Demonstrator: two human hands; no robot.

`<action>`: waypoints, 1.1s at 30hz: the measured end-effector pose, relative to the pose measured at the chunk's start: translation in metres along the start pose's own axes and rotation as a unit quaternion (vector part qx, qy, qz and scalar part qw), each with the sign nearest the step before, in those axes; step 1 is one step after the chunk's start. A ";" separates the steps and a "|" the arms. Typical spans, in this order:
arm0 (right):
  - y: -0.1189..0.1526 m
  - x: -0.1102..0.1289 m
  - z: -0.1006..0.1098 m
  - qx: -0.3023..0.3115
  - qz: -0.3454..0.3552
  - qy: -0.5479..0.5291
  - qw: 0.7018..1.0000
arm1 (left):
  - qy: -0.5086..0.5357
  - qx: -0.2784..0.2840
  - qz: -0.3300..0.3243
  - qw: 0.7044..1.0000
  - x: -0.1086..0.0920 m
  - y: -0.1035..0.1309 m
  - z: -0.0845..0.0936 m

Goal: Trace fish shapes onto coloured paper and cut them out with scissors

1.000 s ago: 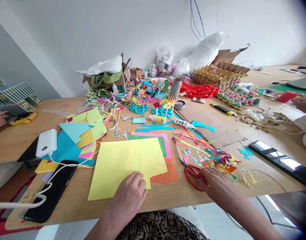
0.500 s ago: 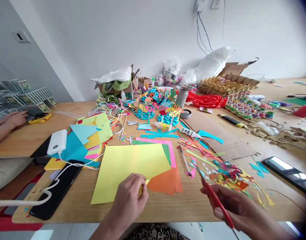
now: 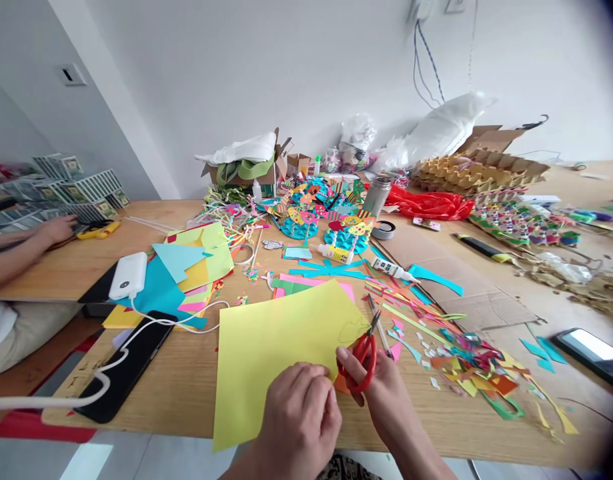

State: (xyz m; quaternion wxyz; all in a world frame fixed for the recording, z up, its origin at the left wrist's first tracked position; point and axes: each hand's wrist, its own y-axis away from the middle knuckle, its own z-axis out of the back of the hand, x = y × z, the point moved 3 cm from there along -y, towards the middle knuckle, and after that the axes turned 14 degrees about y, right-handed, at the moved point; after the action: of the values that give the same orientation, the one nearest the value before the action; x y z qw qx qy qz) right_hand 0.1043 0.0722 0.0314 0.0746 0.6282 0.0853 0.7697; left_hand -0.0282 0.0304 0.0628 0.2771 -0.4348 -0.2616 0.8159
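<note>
A large sheet of yellow paper (image 3: pixel 266 347) is held at its lower right edge by my left hand (image 3: pixel 303 413), fingers closed on it. A faint pencil-like outline is drawn near its right corner. My right hand (image 3: pixel 386 387) grips red-handled scissors (image 3: pixel 363 360) whose blades point up and away over the sheet's right edge. Whether the blades touch the paper I cannot tell. Under the sheet, pink and green paper (image 3: pixel 291 287) peeks out at the back. A pen (image 3: pixel 381 325) lies just right of the scissors.
Paper scraps (image 3: pixel 481 373) spread to the right, near a phone (image 3: pixel 593 353). Two glue bottles (image 3: pixel 336 253) and paper fish crafts (image 3: pixel 346 230) stand farther back. A white power bank (image 3: pixel 129 275) with its cable and a black phone (image 3: pixel 129 367) lie left. Another person's hand (image 3: pixel 56 230) is far left.
My right hand has brought the scissors from the right to the yellow paper's edge. The sheet has lifted and shifted right with my left hand, and the view has turned slightly left.
</note>
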 end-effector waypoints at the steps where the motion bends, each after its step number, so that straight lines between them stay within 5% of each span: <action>1: -0.002 -0.001 0.000 -0.001 0.000 0.002 1.000 | 0.006 0.005 0.000 1.000 0.000 0.001 -0.003; 5: -0.006 -0.001 0.003 -0.014 0.021 0.020 0.999 | 0.051 0.047 0.023 0.997 0.003 0.000 -0.009; 9: -0.004 0.000 0.008 -0.002 0.043 0.036 0.998 | 0.088 0.097 0.094 0.987 0.013 -0.007 0.004; 17: 0.002 0.009 0.029 0.078 0.139 0.200 0.967 | 0.060 0.126 0.227 0.964 0.071 -0.055 0.045; 23: -0.001 0.019 0.047 0.109 0.200 0.255 0.940 | 0.250 0.211 0.359 0.874 0.111 -0.080 0.038; 29: -0.016 0.020 0.054 0.137 0.168 0.215 0.952 | 0.359 0.134 0.406 0.829 0.141 -0.083 0.042; 33: -0.034 0.019 0.054 0.138 0.143 0.182 0.963 | 0.477 0.203 0.455 0.724 0.143 -0.074 0.043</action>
State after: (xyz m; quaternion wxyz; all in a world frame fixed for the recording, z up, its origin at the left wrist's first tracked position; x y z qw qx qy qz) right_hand 0.1542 0.1111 0.0526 -0.1398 0.4875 0.1121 0.8545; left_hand -0.1155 0.1717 0.0524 0.0423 -0.7665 0.3065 0.5628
